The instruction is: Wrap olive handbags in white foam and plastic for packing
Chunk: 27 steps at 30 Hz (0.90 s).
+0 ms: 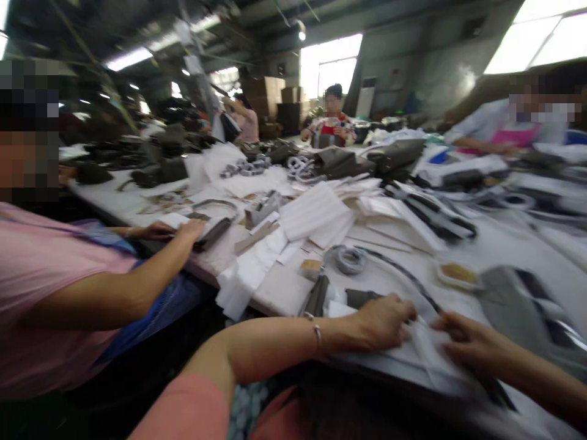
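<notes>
My left hand (384, 320) rests on the near edge of the white worktable (284, 287), fingers curled down onto a sheet of white fabric (415, 354); a thin bracelet circles its wrist. My right hand (472, 342) lies just right of it, fingers pinched on the same white fabric. A long dark strap (403, 278) curves across the table just behind both hands. The picture is blurred by motion.
A person in a pink top sits at my left, hands (177, 231) on dark pieces. Stacks of white sheets (316, 214), a coil of grey cord (349, 260), a small dish (456, 275) and dark bag parts (394, 156) cover the table. Other workers sit beyond.
</notes>
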Tool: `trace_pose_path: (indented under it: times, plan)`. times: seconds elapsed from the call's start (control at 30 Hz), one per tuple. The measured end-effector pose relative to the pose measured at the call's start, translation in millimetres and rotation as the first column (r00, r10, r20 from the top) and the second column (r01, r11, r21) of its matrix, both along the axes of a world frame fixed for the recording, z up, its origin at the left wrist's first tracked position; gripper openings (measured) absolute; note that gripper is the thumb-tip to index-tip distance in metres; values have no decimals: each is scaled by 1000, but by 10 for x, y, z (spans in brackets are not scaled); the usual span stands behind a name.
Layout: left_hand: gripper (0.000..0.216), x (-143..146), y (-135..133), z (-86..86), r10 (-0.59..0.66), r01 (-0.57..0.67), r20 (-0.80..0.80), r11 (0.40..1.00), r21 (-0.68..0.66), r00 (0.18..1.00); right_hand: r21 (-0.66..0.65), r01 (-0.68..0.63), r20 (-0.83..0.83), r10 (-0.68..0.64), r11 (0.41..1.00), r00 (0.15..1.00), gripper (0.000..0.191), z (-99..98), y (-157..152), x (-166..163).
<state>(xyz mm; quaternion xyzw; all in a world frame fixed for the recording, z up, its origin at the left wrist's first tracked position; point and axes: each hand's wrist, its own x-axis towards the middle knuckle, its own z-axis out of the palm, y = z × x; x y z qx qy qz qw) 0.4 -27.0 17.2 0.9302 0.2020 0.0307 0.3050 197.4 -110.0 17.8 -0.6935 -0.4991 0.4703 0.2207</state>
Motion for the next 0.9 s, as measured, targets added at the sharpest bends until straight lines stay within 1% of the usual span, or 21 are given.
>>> trace_pose_path:
  times: [0.03, 0.07, 0.13, 0.2, 0.3, 0.43, 0.47, 0.53, 0.6, 0.63, 0.67, 0.7, 0.77, 0.83, 0.9]
  plan:
    - [38, -8, -1, 16, 47, -47, 15, 999, -14, 999, 23, 65, -26, -64, 998, 998, 18, 37, -74, -7]
    - [36, -6, 15, 21, 53, -52, 24, 998, -35, 998, -29, 90, -46, -91, 996, 995, 24, 77, -120, -21]
    - [35, 19, 69, 13, 21, -17, 46, 997, -73, 999, -14, 183, -68, -183, 983, 981, 29, 142, -137, -51]
    - [35, 38, 116, 16, -6, 12, 54, 995, -101, 999, -8, 253, -66, -253, 967, 965, 31, 168, -119, -71]
    - [36, 8, 146, 71, -45, 51, 43, 989, -139, 998, 3, 309, -80, -308, 951, 948, 31, 132, -129, -80]
    - [38, -38, 164, 104, -57, 65, 44, 980, -187, 997, 16, 333, -65, -331, 943, 941, 27, 31, -150, -19]
    - [38, -37, 168, 95, -49, 58, 46, 978, -200, 998, 29, 313, -14, -313, 949, 950, 25, 27, -146, 3]
    - [39, -28, 179, 79, -29, 40, 55, 975, -220, 998, 89, 217, 188, -230, 972, 955, 20, 77, -136, 33]
    - [41, -36, 206, 94, -3, 23, 84, 972, -235, 996, 182, 77, 412, -147, 980, 899, 19, 203, -133, 20]
    - [42, -58, 230, 120, 20, 7, 115, 973, -232, 993, 235, 24, 479, -138, 972, 867, 19, 287, -135, -11]
    - [42, -101, 261, 157, 55, -19, 158, 975, -220, 986, 293, -7, 506, -149, 956, 850, 20, 376, -137, -63]
    - [41, -168, 298, 201, 103, -59, 210, 976, -207, 972, 354, -26, 501, -166, 935, 849, 20, 462, -138, -136]
    - [33, -378, 367, 295, 241, -187, 302, 962, -198, 922, 463, -66, 438, -163, 884, 884, 17, 596, -126, -340]
    - [24, -670, 400, 364, 396, -339, 316, 915, -221, 862, 534, -152, 369, -67, 832, 927, 16, 646, -80, -590]
    - [21, -989, 373, 385, 514, -451, 262, 852, -265, 817, 544, -273, 370, 65, 793, 927, 18, 603, 3, -832]
